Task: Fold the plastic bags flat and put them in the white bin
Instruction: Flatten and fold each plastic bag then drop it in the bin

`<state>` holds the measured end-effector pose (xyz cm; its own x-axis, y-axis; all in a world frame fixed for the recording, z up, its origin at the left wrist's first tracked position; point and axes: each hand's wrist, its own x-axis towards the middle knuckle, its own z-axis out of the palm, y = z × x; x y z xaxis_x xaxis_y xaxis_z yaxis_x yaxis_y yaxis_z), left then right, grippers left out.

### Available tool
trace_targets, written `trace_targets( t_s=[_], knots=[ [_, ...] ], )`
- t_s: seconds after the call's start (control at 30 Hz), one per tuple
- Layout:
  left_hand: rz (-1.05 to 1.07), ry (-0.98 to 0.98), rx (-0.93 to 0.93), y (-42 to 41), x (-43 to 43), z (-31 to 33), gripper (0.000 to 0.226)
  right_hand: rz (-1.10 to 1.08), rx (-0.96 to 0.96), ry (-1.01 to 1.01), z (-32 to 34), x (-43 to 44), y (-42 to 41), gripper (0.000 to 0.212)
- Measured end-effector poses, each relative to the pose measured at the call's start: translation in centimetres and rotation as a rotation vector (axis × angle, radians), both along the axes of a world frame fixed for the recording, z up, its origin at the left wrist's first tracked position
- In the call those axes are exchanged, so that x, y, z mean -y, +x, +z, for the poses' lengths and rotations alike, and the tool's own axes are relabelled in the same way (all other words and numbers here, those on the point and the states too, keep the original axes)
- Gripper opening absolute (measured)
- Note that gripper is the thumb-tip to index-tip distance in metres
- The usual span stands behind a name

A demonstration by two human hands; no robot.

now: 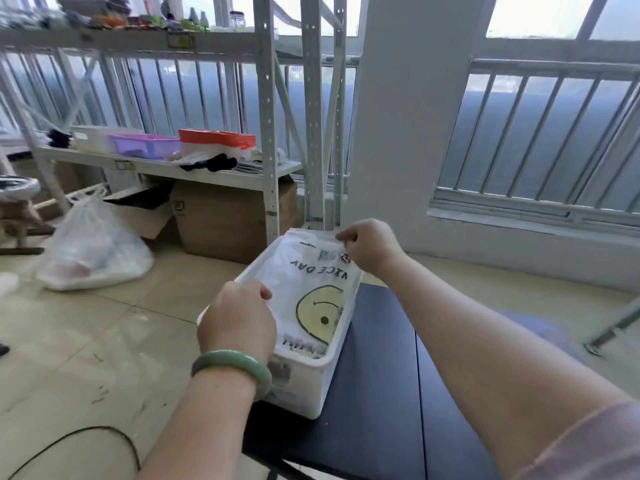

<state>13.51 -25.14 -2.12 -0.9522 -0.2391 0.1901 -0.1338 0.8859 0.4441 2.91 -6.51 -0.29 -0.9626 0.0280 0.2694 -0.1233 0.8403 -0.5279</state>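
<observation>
A white plastic bag [304,271], folded flat, shows a yellow smiley face and upside-down "NICE DAY" print. It lies over the mouth of the white bin [311,379], which stands on the left end of a dark table [381,393]. My left hand [239,320], with a green bangle on the wrist, pinches the bag's near left edge. My right hand [370,247] pinches its far right corner above the bin's far rim. More printed plastic shows inside the bin under the bag.
A bulging translucent plastic bag [93,251] sits on the tiled floor at left. Behind it stand cardboard boxes [221,220] under a metal shelf [166,168] with tubs. A black cable [86,434] loops on the floor near left. A white pillar [398,116] rises behind the bin.
</observation>
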Motion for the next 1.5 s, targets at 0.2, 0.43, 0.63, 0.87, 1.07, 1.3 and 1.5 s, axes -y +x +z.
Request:
trace_targets(
  t_s=[0.2,0.43,0.63,0.87,1.07,1.3,1.5],
  knots=[
    [0.038,-0.151,0.192,-1.1,-0.3,-0.2,0.026,0.020,0.179,0.199,-1.5,0.3,-1.8,0.031],
    [0.043,-0.159,0.217,-2.1,-0.2,-1.1,0.030,0.096,0.198,0.413,-1.8,1.2,-1.8,0.032],
    [0.042,-0.141,0.154,-2.3,0.0,-1.8,0.037,0.086,0.154,0.380,-2.4,0.7,-2.2,0.031],
    [0.029,-0.141,0.124,-2.3,-0.1,-1.9,0.038,-0.012,0.052,0.372,-2.2,-0.2,-2.1,0.045],
    [0.021,0.021,-0.081,-2.2,-0.1,-2.3,0.030,-0.069,0.255,0.304,-2.1,-1.0,-2.0,0.039],
    [0.176,0.155,-0.313,-1.4,-0.6,-2.9,0.031,-0.250,0.254,0.367,-1.8,-4.8,-0.4,0.027],
    [0.197,0.502,0.021,1.4,-1.1,-2.3,0.056,-0.301,0.222,0.160,-1.9,-7.6,3.7,0.040]
  ],
)
